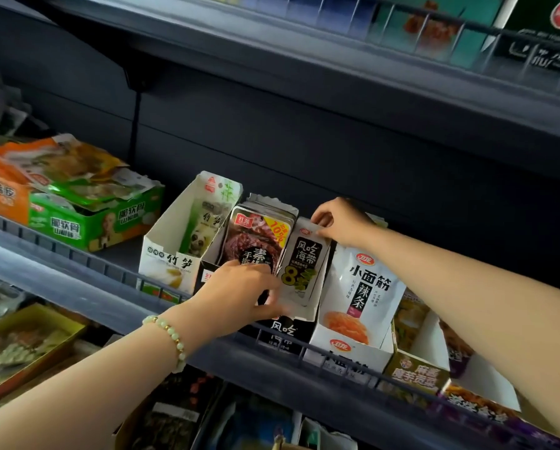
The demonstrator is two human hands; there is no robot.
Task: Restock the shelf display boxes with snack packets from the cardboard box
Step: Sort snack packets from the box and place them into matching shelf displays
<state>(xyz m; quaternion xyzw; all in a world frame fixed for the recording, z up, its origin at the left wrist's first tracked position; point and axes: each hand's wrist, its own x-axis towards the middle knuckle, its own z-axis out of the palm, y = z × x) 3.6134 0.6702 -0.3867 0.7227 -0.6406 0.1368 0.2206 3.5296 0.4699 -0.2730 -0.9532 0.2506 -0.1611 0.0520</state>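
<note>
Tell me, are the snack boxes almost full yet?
Partly. The row of brown packets looks full. Right now the right hand pinches the top of a kelp packet at the front of its box, and the left hand touches its lower edge. The bamboo box beside them looks mostly empty, so there is likely more to fill.
</note>
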